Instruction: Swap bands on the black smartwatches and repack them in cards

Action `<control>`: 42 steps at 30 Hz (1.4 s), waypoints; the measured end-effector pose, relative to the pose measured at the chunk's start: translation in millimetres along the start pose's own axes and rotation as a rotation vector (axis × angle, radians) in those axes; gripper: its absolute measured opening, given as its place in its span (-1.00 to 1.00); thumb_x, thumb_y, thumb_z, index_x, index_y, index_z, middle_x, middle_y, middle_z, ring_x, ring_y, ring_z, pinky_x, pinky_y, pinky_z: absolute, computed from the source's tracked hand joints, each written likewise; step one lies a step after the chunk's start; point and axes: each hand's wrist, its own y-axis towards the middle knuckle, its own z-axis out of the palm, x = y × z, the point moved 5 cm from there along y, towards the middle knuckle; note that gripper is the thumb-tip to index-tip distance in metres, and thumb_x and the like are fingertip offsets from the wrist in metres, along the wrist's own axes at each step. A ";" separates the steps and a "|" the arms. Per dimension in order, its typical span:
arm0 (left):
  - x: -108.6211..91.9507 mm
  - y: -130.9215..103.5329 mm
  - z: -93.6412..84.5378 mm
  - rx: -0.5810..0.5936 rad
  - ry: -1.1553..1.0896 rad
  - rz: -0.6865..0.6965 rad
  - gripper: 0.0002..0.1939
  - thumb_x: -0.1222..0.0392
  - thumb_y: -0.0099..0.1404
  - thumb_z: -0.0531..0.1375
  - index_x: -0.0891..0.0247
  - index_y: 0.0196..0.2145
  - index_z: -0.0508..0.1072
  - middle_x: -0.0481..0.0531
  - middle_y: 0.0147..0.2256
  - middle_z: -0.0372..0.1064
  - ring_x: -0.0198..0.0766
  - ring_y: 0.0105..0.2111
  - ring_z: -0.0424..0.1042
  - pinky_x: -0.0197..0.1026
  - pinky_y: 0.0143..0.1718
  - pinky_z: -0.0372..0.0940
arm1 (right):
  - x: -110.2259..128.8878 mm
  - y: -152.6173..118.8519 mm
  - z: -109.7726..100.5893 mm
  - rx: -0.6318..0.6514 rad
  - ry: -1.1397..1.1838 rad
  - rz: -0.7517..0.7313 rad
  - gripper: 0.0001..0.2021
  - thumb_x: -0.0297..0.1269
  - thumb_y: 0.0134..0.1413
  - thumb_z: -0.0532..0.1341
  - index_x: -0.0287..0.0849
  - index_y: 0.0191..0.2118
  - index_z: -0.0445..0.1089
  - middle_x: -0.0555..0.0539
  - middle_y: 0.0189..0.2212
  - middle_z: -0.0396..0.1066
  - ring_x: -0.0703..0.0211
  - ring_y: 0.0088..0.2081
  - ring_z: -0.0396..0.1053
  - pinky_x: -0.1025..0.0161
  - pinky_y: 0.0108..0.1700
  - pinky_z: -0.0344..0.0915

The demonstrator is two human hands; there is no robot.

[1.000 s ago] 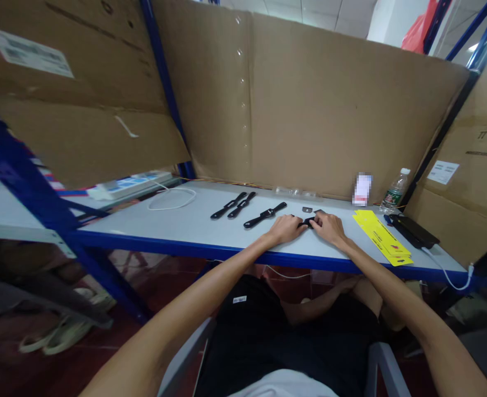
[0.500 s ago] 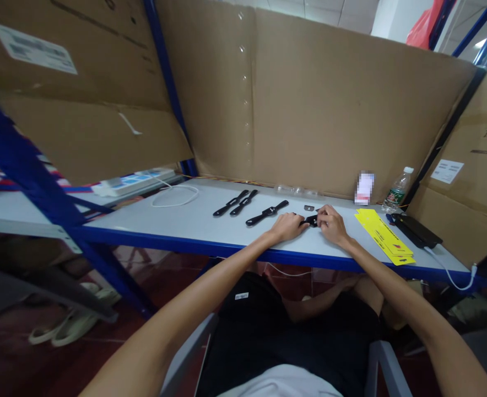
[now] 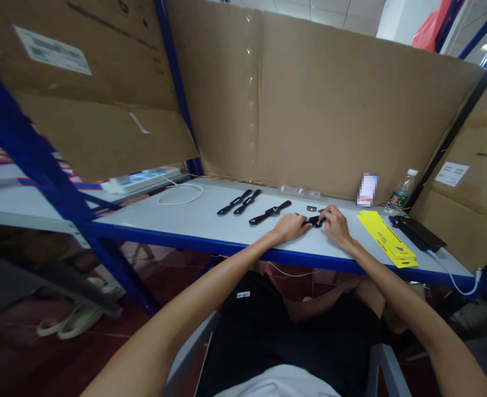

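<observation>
A black long-handled tool point(image 3: 314, 221) with a wider middle lies low over the table between my two hands. My left hand point(image 3: 290, 226) is closed round its left end, hiding the handle. On the other side, my right hand point(image 3: 336, 225) pinches at the tool's right part; a small dark flat piece shows by its fingertips. A small dark plate point(image 3: 312, 208) with a hole rests just beyond the hands. To the left lies a similar black tool point(image 3: 270, 213), and farther left are two more, a black tool point(image 3: 247, 202) and another black tool point(image 3: 234, 203).
Yellow printed cards point(image 3: 387, 238) lie to the right, beside a black pouch point(image 3: 420, 232) with a white cable. A plastic bottle point(image 3: 399, 193) and a blurred upright item point(image 3: 367, 190) stand behind. Clear plastic pieces point(image 3: 299, 191) lie along the cardboard wall point(image 3: 351, 110). A white cable point(image 3: 180, 194) curls at left.
The whole view has shifted slightly to the right. Slightly more of the black tool shows between my hands; both hands stay at it, and the other things lie as before.
</observation>
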 end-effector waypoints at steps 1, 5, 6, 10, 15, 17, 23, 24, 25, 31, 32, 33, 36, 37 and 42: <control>0.1 0.1 0.1 -0.001 -0.003 0.001 -0.49 -0.11 0.51 0.02 0.29 -0.10 0.64 0.31 -0.14 0.60 0.06 -0.13 0.57 -0.08 -0.12 0.30 | -0.1 0.0 -0.1 -0.006 -0.005 0.007 -0.56 -0.67 0.06 0.04 -0.11 -0.20 0.59 -0.12 -0.20 0.43 0.04 -0.12 0.40 0.18 -0.10 0.33; 1.3 1.0 1.5 -0.002 -0.031 0.006 -0.50 -0.11 0.51 0.02 0.28 -0.09 0.64 0.30 -0.16 0.60 0.04 -0.14 0.57 -0.07 -0.10 0.30 | 2.2 -0.6 2.3 0.022 -0.017 -0.019 -0.50 -0.66 0.09 0.05 -0.07 -0.05 0.60 -0.12 -0.17 0.43 0.03 -0.08 0.41 0.18 -0.05 0.35; 1.6 1.2 1.8 -0.003 -0.034 0.007 -0.50 -0.11 0.51 0.02 0.28 -0.08 0.63 0.30 -0.16 0.60 0.04 -0.14 0.57 -0.07 -0.11 0.29 | 3.0 -0.8 2.6 0.031 -0.019 -0.025 -0.50 -0.65 0.10 0.04 -0.07 -0.04 0.60 -0.13 -0.17 0.43 0.04 -0.08 0.42 0.18 -0.05 0.35; 2.0 1.5 2.1 -0.006 -0.025 0.006 -0.49 -0.12 0.51 0.01 0.28 -0.08 0.64 0.30 -0.16 0.60 0.04 -0.15 0.57 -0.07 -0.13 0.30 | 3.5 -0.4 0.4 0.005 -0.051 0.050 -0.63 -0.48 0.26 0.08 -0.10 0.04 0.53 -0.14 -0.11 0.46 0.03 -0.08 0.43 0.16 -0.04 0.36; 0.7 -0.1 0.4 -0.004 -0.012 0.010 -0.50 -0.11 0.51 0.01 0.28 -0.10 0.64 0.31 -0.14 0.60 0.06 -0.15 0.57 -0.08 -0.14 0.30 | 0.2 -0.4 4.8 0.071 -0.138 0.140 -0.87 -0.26 0.20 0.28 -0.13 -0.17 0.54 -0.14 -0.15 0.46 -0.04 -0.08 0.42 0.11 -0.06 0.36; 0.4 -0.6 0.1 -0.002 -0.010 0.012 -0.50 -0.10 0.51 0.01 0.28 -0.10 0.63 0.31 -0.14 0.60 0.07 -0.14 0.57 -0.07 -0.14 0.30 | 2.2 -0.6 7.8 0.122 -0.110 0.052 -0.84 -0.44 0.15 0.22 -0.11 -0.24 0.55 -0.13 -0.15 0.45 -0.02 -0.04 0.41 0.13 -0.03 0.35; 1.5 0.1 0.3 0.001 -0.029 0.002 -0.49 -0.12 0.51 0.01 0.28 -0.08 0.63 0.31 -0.14 0.60 0.07 -0.12 0.56 -0.06 -0.11 0.30 | 2.3 -0.9 1.2 0.030 -0.015 -0.016 -0.61 -0.64 0.01 0.07 -0.11 -0.21 0.55 -0.14 -0.14 0.42 0.03 -0.05 0.40 0.15 -0.03 0.33; 1.6 0.2 0.4 0.002 -0.032 0.001 -0.50 -0.12 0.51 0.01 0.28 -0.09 0.63 0.31 -0.14 0.60 0.07 -0.12 0.56 -0.06 -0.11 0.30 | 2.0 -0.6 0.7 0.021 -0.022 0.003 -0.63 -0.62 0.04 0.08 -0.12 -0.21 0.54 -0.14 -0.15 0.43 0.02 -0.06 0.40 0.15 -0.04 0.33; 1.5 0.3 0.4 0.003 -0.033 -0.001 -0.50 -0.11 0.51 0.01 0.28 -0.09 0.63 0.31 -0.14 0.60 0.07 -0.12 0.56 -0.07 -0.11 0.30 | 2.2 -0.3 0.8 0.021 -0.033 0.019 -0.68 -0.59 0.08 0.10 -0.12 -0.21 0.53 -0.14 -0.16 0.44 0.01 -0.07 0.40 0.14 -0.05 0.32; 0.3 -0.2 -0.4 0.010 -0.020 -0.007 -0.50 -0.11 0.51 0.02 0.28 -0.06 0.63 0.31 -0.10 0.59 0.05 -0.09 0.56 -0.08 -0.09 0.30 | 4.5 2.1 5.3 0.107 -0.158 0.115 -0.85 -0.17 0.30 0.24 -0.11 -0.23 0.50 -0.11 -0.30 0.50 0.02 -0.19 0.42 0.19 -0.16 0.26; 0.1 -0.4 -0.6 0.009 -0.019 -0.008 -0.50 -0.11 0.51 0.03 0.28 -0.06 0.63 0.31 -0.10 0.59 0.05 -0.08 0.56 -0.08 -0.08 0.30 | 3.6 2.1 6.4 0.134 -0.180 0.146 -0.82 -0.13 0.31 0.24 -0.10 -0.24 0.49 -0.10 -0.33 0.51 0.03 -0.24 0.42 0.20 -0.19 0.23; -0.1 -0.5 -0.9 0.008 -0.018 -0.009 -0.51 -0.11 0.51 0.03 0.29 -0.07 0.63 0.31 -0.11 0.59 0.06 -0.08 0.56 -0.08 -0.09 0.30 | 2.3 2.0 7.3 0.157 -0.197 0.174 -0.80 -0.11 0.33 0.22 -0.10 -0.26 0.49 -0.09 -0.36 0.51 0.05 -0.28 0.42 0.21 -0.23 0.21; -0.6 -0.9 -1.3 0.005 -0.019 -0.002 -0.51 -0.10 0.51 0.02 0.30 -0.09 0.63 0.32 -0.11 0.59 0.08 -0.08 0.56 -0.07 -0.09 0.30 | 0.9 1.6 9.2 0.199 -0.194 0.171 -0.88 -0.24 0.29 0.22 -0.09 -0.26 0.49 -0.06 -0.38 0.52 0.07 -0.31 0.43 0.22 -0.25 0.19; -0.7 -0.9 -1.4 0.004 -0.020 0.001 -0.51 -0.10 0.51 0.02 0.30 -0.09 0.63 0.33 -0.12 0.59 0.08 -0.08 0.56 -0.06 -0.09 0.30 | 2.1 1.6 9.6 0.203 -0.176 0.130 -0.92 -0.32 0.24 0.23 -0.09 -0.24 0.49 -0.07 -0.34 0.53 0.07 -0.28 0.44 0.22 -0.22 0.21; -0.2 -0.7 -1.8 0.007 -0.034 -0.004 -0.51 -0.09 0.51 0.03 0.29 -0.07 0.62 0.32 -0.12 0.59 0.08 -0.08 0.56 -0.06 -0.08 0.30 | 5.6 1.5 5.4 0.123 -0.119 0.050 -0.84 -0.38 0.19 0.23 -0.10 -0.14 0.51 -0.10 -0.18 0.55 0.05 -0.17 0.46 0.22 -0.17 0.25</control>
